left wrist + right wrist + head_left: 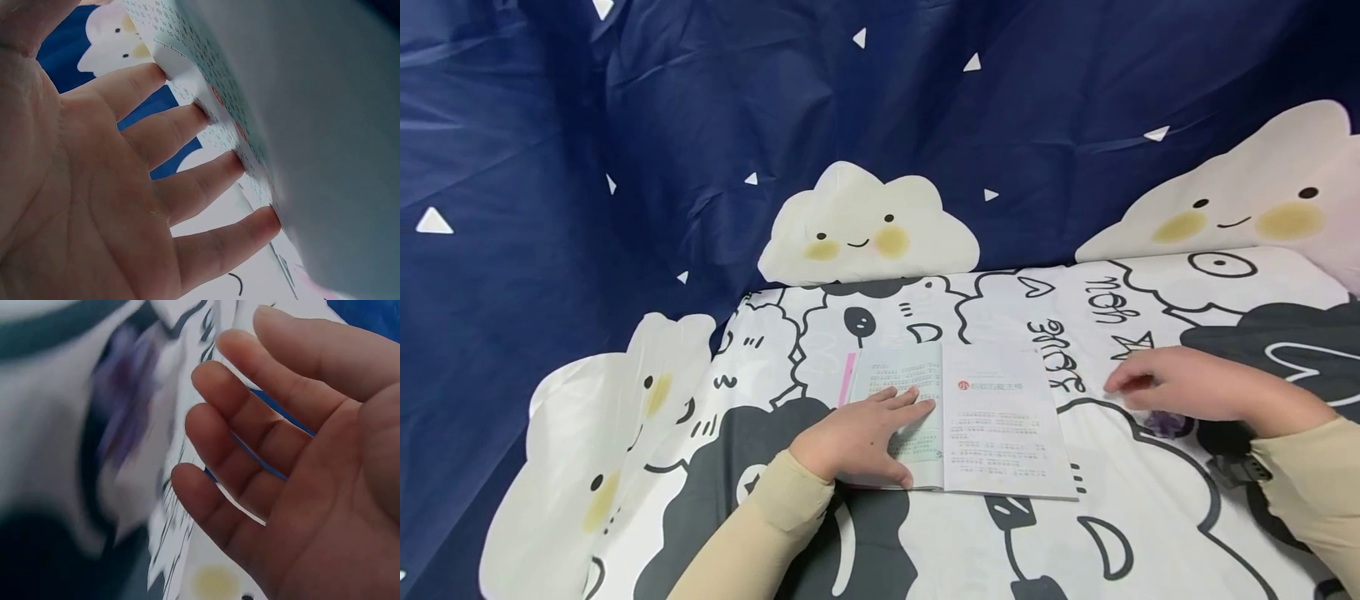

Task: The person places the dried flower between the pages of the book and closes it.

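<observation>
An open book (1000, 433) with printed pages lies on a black-and-white patterned sheet. My left hand (868, 437) rests on its pale green left page (910, 371), fingers spread and fingertips pressing the paper. In the left wrist view those fingertips (234, 164) touch the page, with nothing gripped. To the right of the book, my right hand (1202, 387) hovers over the sheet. Its fingers (212, 431) are loosely bent and hold nothing. A small purple item (1165, 423) lies just below that hand; it is blurred in the right wrist view.
A pink strip (847, 377) shows along the book's left edge. Behind the sheet (985, 550) hangs dark blue fabric (700, 100) with white triangles. Cloud-shaped panels (865, 221) with smiling faces stand along the back and left sides.
</observation>
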Demonstrator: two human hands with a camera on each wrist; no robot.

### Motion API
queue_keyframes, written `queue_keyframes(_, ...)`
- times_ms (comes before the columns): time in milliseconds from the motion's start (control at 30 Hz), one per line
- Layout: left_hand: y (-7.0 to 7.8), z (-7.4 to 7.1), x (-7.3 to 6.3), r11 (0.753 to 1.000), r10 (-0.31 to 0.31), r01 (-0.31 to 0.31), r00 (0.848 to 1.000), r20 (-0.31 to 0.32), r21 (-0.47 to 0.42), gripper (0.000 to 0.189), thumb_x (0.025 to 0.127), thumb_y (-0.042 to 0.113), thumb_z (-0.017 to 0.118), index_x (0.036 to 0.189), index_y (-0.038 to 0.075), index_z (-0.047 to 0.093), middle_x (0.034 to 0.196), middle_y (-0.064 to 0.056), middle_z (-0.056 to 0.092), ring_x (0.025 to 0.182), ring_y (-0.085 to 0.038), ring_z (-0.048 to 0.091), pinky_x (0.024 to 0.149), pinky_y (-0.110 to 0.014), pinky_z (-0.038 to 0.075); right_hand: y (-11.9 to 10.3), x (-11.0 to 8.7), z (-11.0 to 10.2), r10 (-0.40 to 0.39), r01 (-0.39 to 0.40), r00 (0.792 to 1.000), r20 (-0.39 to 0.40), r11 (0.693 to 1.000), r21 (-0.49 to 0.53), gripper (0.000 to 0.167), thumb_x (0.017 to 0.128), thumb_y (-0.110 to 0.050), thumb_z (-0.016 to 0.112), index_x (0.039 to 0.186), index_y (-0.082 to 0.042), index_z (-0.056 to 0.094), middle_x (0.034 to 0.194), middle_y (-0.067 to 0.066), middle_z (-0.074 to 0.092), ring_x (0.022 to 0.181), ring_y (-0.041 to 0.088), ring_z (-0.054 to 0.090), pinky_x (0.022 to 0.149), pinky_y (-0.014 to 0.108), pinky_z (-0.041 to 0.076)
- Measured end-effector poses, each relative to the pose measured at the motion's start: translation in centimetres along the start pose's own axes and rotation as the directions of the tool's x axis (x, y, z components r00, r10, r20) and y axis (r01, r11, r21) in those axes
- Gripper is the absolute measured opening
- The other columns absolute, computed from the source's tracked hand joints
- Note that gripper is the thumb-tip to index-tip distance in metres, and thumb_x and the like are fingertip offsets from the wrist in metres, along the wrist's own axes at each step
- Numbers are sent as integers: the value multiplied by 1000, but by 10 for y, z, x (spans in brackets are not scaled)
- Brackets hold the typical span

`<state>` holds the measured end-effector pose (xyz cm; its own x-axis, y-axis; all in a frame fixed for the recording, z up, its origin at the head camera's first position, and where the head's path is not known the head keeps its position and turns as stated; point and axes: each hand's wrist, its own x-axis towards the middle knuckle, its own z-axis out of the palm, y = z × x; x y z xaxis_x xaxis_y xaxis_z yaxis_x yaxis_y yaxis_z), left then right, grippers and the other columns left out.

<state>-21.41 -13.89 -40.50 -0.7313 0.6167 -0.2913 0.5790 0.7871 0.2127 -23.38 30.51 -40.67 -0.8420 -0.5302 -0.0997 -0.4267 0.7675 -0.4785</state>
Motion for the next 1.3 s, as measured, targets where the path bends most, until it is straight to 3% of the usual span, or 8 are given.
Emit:
queue_keyframes(167, 0, 0, 0, 1000, 3, -3, 1000, -1, 0, 105, 72, 52, 86, 160, 35, 32, 165, 3, 26, 151, -29, 25, 115, -47, 34, 21, -16, -2, 48, -47, 998, 30, 999, -24, 11, 92, -17, 73, 103, -22, 73, 89, -15, 61, 79, -3, 51, 71, 26, 46)
queue_keyframes(300, -1, 2, 1, 1000, 3, -3, 1000, -6, 8, 105, 72, 53, 86, 160, 35, 32, 165, 3, 26, 151, -28, 25, 114, -46, 35, 29, -23, 0, 54, -56, 996, 72, 998, 13, 12, 91, -16, 74, 99, -23, 68, 80, -12, 53, 74, -1, 48, 66, 24, 40)
queue_keyframes(533, -1, 2, 0, 1000, 2, -1, 1000, -7, 5, 106, 72, 53, 86, 160, 35, 32, 165, 3, 26, 151, -28, 25, 114, -47, 35, 30, -22, 7, 1, -18, 991, 134, 992, 127, 23, 85, -9, 76, 96, -20, 59, 80, -4, 47, 71, 4, 44, 61, 25, 36)
queue_keyframes(800, -1, 4, 2, 1000, 6, -6, 1000, -4, -2, 104, 72, 52, 86, 160, 36, 32, 165, 2, 27, 151, -29, 25, 114, -47, 34, 28, -20, 9, 32, -50, 984, 175, 993, 104, 32, 74, -8, 79, 81, -16, 49, 80, -2, 43, 71, 7, 39, 60, 26, 31)
queue_keyframes(1033, 0, 2, 2, 1000, 12, -12, 1000, -3, 0, 104, 73, 52, 86, 160, 35, 31, 165, 1, 27, 151, -30, 24, 114, -47, 35, 28, -22, 5, 41, -62, 984, 172, 991, 121, 34, 78, -8, 77, 79, -15, 44, 74, -4, 42, 63, 7, 39, 55, 25, 31)
queue_keyframes(1300, -1, 3, 3, 1000, 14, -14, 1000, 3, -1, 104, 74, 52, 86, 160, 34, 31, 165, 1, 26, 151, -30, 24, 114, -47, 35, 28, -23, 2, 17, -36, 990, 141, 991, 130, 24, 94, -16, 70, 80, -19, 50, 72, -9, 48, 64, 4, 46, 57, 24, 35)
